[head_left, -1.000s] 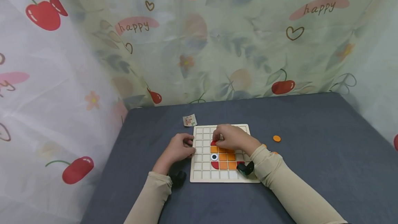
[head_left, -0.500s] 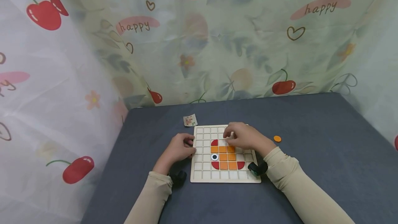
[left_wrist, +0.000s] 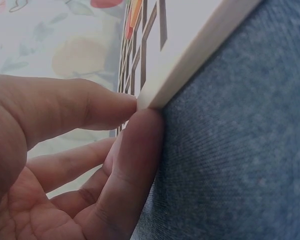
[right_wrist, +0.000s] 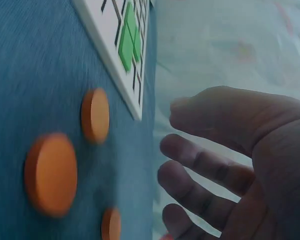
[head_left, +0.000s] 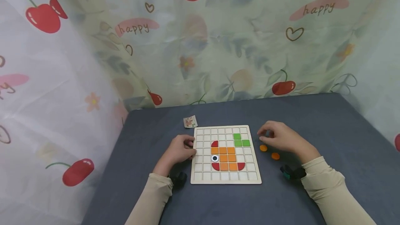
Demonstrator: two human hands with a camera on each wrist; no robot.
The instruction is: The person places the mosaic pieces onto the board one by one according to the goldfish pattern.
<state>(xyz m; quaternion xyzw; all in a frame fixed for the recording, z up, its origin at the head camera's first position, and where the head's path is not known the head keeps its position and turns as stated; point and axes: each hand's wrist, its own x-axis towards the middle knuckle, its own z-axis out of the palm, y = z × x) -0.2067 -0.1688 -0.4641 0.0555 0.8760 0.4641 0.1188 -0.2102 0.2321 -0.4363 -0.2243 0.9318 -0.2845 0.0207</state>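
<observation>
A cream grid board (head_left: 203, 175) lies flat before me, bearing orange square tiles (head_left: 223, 158), red quarter-round tiles (head_left: 241, 166), a round eye tile (head_left: 215, 158) and three green square tiles (head_left: 238, 143). My left hand (head_left: 179, 149) grips the board's left edge; the left wrist view has its thumb and forefinger (left_wrist: 137, 145) meeting at that edge. Beyond the right edge, my right hand (head_left: 281, 136) hovers with loosely bent fingers and nothing between them. Beside it are orange discs (head_left: 263, 148); the right wrist view shows three, including a nearer disc (right_wrist: 52, 175).
A small picture card (head_left: 190, 121) rests behind the board's back left corner. Dark cloth (head_left: 218, 204) covers the table, and printed curtains (head_left: 218, 51) hang behind and at the sides. A black wrist device (head_left: 292, 173) sits below the right hand.
My right hand has moved right, off the board and over to the orange discs. The green tiles it covered now show. The left hand stays at the edge.
</observation>
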